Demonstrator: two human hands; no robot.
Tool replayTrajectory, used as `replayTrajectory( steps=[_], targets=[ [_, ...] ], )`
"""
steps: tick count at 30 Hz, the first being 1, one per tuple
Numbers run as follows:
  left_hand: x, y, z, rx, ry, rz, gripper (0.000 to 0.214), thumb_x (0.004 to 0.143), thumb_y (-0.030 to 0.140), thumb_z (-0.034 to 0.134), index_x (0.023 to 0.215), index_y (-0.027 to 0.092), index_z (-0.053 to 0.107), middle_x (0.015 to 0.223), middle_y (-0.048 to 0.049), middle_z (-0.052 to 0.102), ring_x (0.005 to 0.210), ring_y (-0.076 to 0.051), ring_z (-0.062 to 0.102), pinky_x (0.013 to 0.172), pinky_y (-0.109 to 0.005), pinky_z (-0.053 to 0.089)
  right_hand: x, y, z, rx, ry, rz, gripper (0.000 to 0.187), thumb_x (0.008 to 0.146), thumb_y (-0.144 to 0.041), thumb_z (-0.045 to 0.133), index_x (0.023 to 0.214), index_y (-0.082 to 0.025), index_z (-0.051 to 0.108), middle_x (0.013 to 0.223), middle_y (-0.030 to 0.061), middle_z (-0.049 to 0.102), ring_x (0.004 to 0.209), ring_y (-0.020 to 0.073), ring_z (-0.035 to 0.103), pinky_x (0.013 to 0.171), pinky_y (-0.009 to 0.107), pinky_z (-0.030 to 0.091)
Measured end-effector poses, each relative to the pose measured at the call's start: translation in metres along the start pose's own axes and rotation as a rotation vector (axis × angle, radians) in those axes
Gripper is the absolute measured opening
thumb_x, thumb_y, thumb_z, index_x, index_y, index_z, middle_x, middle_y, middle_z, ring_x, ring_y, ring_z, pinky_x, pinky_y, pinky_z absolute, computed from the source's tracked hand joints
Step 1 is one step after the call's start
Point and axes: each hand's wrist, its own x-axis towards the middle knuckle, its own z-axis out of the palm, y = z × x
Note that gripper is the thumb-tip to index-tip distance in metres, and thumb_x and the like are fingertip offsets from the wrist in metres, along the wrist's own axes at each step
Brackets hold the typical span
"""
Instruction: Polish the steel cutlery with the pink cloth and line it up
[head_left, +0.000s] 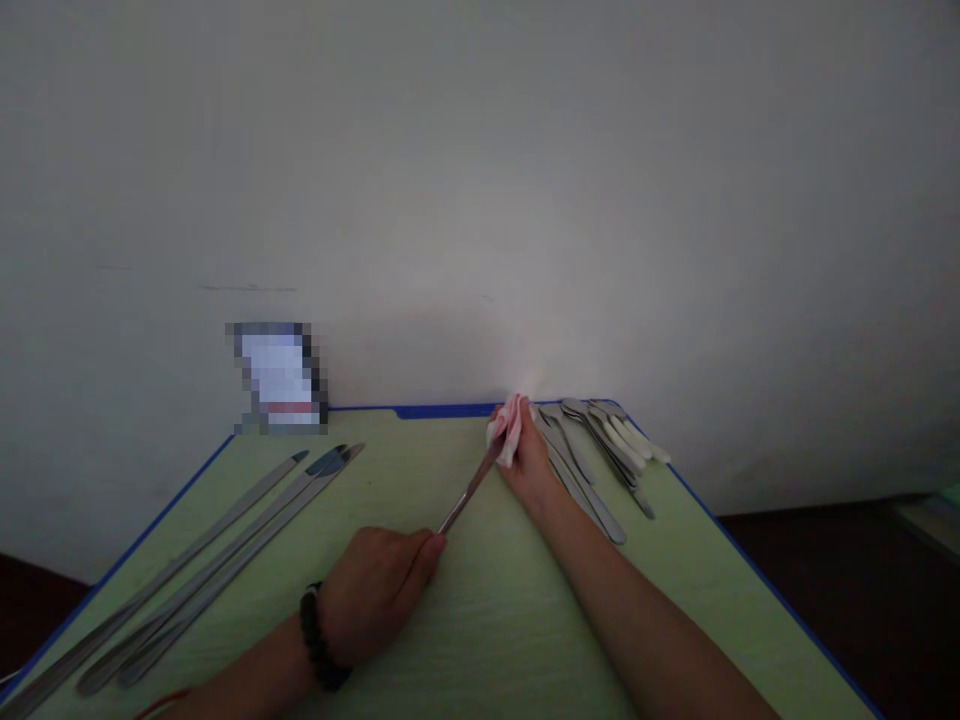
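My left hand (386, 580), with a dark beaded bracelet at the wrist, is closed around the handle of a metal table knife (466, 497). The knife points away from me and to the right, held above the table. At its far end, my right hand (527, 450) is closed on a pink and white cloth (510, 425). The cloth wraps the end of the blade, so the tip is hidden. Several long metal table knives (240, 545) lie side by side on the left. Just beyond my right wrist lies a group of metal cutlery (589, 490), including spoons.
Everything rests on a pale green table (450, 650) with blue edging. A blurred-out phone-like device (277, 380) leans at the back left against a white wall (480, 200). Pieces with white handles (634, 440) lie near the right edge. Dark floor shows on both sides.
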Motion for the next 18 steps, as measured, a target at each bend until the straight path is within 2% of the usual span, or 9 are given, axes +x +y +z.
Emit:
replayTrajectory(
  steps=[5, 9, 12, 15, 18],
  targets=[
    [0.001, 0.0, -0.002, -0.089, 0.006, -0.045, 0.053, 0.096, 0.037, 0.014, 0.068, 0.021, 0.056, 0.058, -0.0015, 0.061, 0.055, -0.017, 0.059, 0.061, -0.027, 0.04, -0.009, 0.005, 0.003, -0.123, -0.082, 0.01, 0.043, 0.074, -0.057, 0.064, 0.064, -0.016, 0.057, 0.051, -0.0017, 0.059, 0.049, 0.0091, 0.055, 0.05, 0.019, 0.047],
    [0.005, 0.0, -0.005, -0.125, 0.037, -0.095, 0.049, 0.095, 0.034, 0.014, 0.071, 0.02, 0.054, 0.058, -0.0021, 0.061, 0.052, -0.016, 0.056, 0.057, -0.026, 0.04, -0.033, 0.031, 0.012, -0.329, -0.254, 0.21, 0.052, 0.07, -0.065, 0.062, 0.07, -0.012, 0.061, 0.061, 0.0069, 0.067, 0.054, 0.0151, 0.062, 0.051, 0.025, 0.049],
    [0.009, -0.002, -0.006, -0.087, 0.032, -0.1, 0.044, 0.093, 0.026, 0.014, 0.072, 0.02, 0.053, 0.058, -0.0045, 0.061, 0.049, -0.017, 0.055, 0.052, -0.026, 0.038, -0.048, 0.049, 0.019, -0.391, -0.341, 0.299, 0.053, 0.071, -0.065, 0.06, 0.068, -0.012, 0.06, 0.056, 0.0064, 0.064, 0.053, 0.0169, 0.062, 0.05, 0.027, 0.049],
    [0.009, -0.004, -0.005, -0.031, 0.055, -0.083, 0.041, 0.093, 0.026, 0.018, 0.075, 0.019, 0.055, 0.063, -0.0065, 0.064, 0.052, -0.018, 0.056, 0.053, -0.027, 0.037, -0.048, 0.051, 0.022, -0.329, -0.309, 0.3, 0.048, 0.073, -0.062, 0.061, 0.07, -0.014, 0.06, 0.059, 0.0062, 0.065, 0.059, 0.018, 0.064, 0.055, 0.028, 0.052],
    [0.006, -0.004, -0.003, -0.023, 0.063, -0.08, 0.046, 0.096, 0.032, 0.018, 0.073, 0.019, 0.055, 0.061, -0.0049, 0.063, 0.051, -0.017, 0.056, 0.054, -0.027, 0.034, -0.034, 0.038, 0.019, -0.214, -0.186, 0.244, 0.043, 0.075, -0.058, 0.062, 0.071, -0.015, 0.059, 0.061, 0.0048, 0.066, 0.058, 0.0158, 0.063, 0.054, 0.026, 0.051]
  ],
)
